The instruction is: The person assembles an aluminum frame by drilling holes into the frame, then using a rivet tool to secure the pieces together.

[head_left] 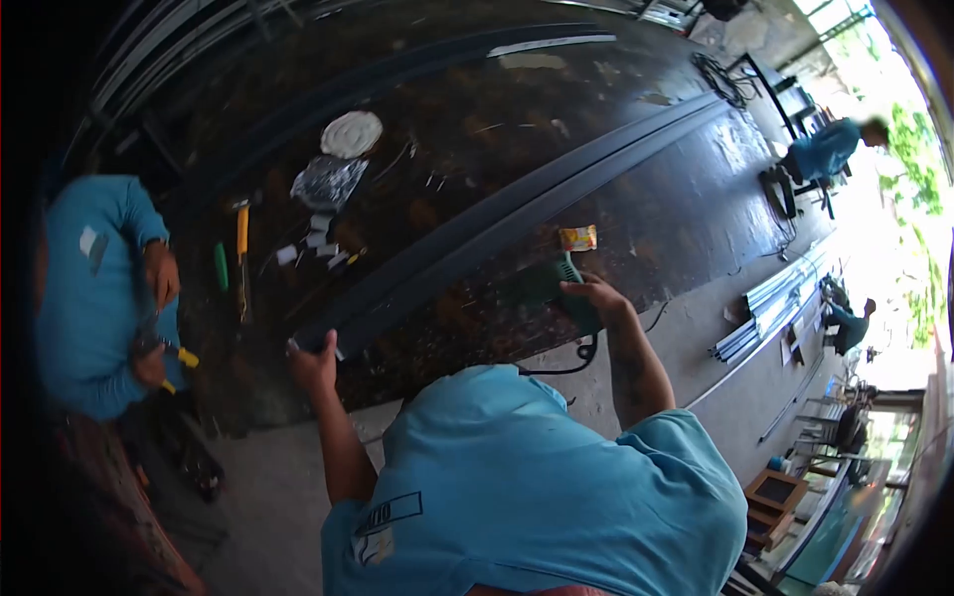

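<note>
Long dark grey metal profiles point(517, 214) run diagonally across the dark table. My left hand point(316, 366) grips the near end of the closest profile, thumb up along its side. Beside the profile's front edge, my right hand point(596, 295) is closed around a green corded power tool point(558, 283) with vent slots; its exact kind is hard to make out. Its black cord point(566, 371) hangs over the table edge. Just beyond the tool lies a small orange and yellow packet point(578, 238). Small grey and white pieces point(318, 238) are scattered behind the profiles.
A hammer with a yellow handle point(242, 230), a green object point(221, 266), a plastic bag point(328, 182) and a white coil point(351, 134) lie on the table point(447, 114). At left, a co-worker point(104, 288) holds a yellow-handled tool point(179, 358). Metal bars point(770, 308) lie at right.
</note>
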The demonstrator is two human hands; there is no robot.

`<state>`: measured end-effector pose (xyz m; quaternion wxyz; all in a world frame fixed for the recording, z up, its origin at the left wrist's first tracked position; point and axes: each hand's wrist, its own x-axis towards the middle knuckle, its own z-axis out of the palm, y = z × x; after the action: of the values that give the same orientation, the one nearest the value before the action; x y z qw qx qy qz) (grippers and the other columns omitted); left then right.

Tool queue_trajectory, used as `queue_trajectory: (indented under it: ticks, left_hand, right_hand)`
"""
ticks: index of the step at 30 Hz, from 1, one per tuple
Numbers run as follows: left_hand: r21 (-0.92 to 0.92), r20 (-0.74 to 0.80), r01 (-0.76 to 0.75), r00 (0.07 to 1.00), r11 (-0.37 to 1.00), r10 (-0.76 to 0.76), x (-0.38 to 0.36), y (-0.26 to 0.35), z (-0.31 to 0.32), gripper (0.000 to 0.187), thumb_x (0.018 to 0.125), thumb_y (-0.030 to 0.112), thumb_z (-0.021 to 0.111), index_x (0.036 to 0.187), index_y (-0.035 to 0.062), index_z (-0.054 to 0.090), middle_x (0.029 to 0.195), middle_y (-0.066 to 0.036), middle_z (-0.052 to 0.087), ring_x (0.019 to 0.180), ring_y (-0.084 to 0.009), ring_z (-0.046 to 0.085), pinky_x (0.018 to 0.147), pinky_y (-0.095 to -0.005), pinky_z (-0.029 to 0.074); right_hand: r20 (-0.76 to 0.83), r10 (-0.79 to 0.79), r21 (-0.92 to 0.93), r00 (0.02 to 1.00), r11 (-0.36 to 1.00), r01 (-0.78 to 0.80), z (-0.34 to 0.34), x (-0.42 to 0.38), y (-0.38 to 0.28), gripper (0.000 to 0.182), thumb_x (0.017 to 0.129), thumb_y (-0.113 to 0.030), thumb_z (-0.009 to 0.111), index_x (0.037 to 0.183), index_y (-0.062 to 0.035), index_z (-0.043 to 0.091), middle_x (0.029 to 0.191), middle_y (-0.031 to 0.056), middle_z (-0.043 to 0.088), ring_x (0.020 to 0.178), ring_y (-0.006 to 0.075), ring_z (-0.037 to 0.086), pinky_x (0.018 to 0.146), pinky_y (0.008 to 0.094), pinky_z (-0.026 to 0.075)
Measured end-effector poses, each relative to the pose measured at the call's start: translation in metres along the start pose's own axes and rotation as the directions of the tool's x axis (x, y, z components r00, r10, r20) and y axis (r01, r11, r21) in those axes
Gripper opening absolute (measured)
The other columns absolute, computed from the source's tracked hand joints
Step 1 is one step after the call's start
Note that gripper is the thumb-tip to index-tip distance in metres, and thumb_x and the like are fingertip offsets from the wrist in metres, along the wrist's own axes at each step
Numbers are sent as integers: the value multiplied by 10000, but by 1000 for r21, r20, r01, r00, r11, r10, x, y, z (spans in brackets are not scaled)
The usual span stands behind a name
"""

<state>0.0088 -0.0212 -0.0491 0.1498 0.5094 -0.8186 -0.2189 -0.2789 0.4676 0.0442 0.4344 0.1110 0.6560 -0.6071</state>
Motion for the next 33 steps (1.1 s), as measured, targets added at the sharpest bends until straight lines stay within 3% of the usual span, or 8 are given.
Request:
queue_trajectory:
  ticks: [4,12,14,19,20,22,23,33]
  left_hand:
    - [59,72,19,997,998,-23,-3,22,-17,915,665,514,872,1307,-48,541,1237,-261,640,1169,-409,614,975,-465,490]
    - [118,151,-97,985,988,79,-2,17,1,797,695,185,873,1379,-1,509,1235,-235,651,1184,-408,611,1020,-453,463]
    - [213,101,-131,989,968,112,-2,3,10,791,708,132,859,1399,1,499,1233,-238,651,1191,-411,605,1036,-454,457]
    - [-88,248,300,930,950,-271,-17,62,-20,671,733,33,800,1360,23,559,1133,-231,693,1024,-389,686,894,-440,537]
    - [-85,236,296,934,951,-270,-14,54,-18,671,733,33,800,1360,23,559,1133,-231,693,1024,-389,686,894,-440,537]
    - [220,156,-135,982,966,101,-4,24,-10,531,724,-19,744,1243,41,649,1020,-212,717,877,-368,711,775,-435,546]
    - [189,96,-147,987,971,131,-8,33,-10,382,714,-51,688,1085,36,710,932,-199,720,823,-374,705,739,-454,530]
    - [71,149,-52,988,996,41,0,20,-4,231,729,73,715,936,-28,699,765,-197,700,735,-356,696,700,-444,538]
  right_hand:
    - [28,-34,155,999,988,29,-23,11,22,534,889,-287,760,1302,-10,565,1028,114,696,875,204,694,736,356,576]
    - [-169,-484,-670,858,695,261,-37,2,6,522,777,-332,791,1174,-8,694,1068,192,708,977,295,694,893,392,525]
    - [-170,-491,-658,854,702,272,-43,12,7,502,784,-319,785,1172,-13,696,1083,198,705,987,304,694,888,396,528]
    - [-200,-573,-619,795,702,351,-42,31,-6,437,807,-271,763,1162,-23,704,1057,181,718,967,300,709,852,390,545]
    - [-201,-566,-600,799,716,356,-42,39,-8,426,815,-262,758,1162,-22,703,1030,173,726,939,299,714,837,388,551]
    - [-205,-565,-572,799,731,370,-41,56,-17,415,822,-253,753,1162,-21,703,1004,165,733,912,297,720,821,386,557]
    - [-196,-591,-572,783,717,398,-41,63,-23,405,831,-251,744,1161,-20,702,985,162,736,899,296,722,816,385,559]
    - [-117,-682,-607,722,625,491,-34,102,-48,362,823,-203,731,1129,-10,707,980,170,731,887,302,717,798,391,562]
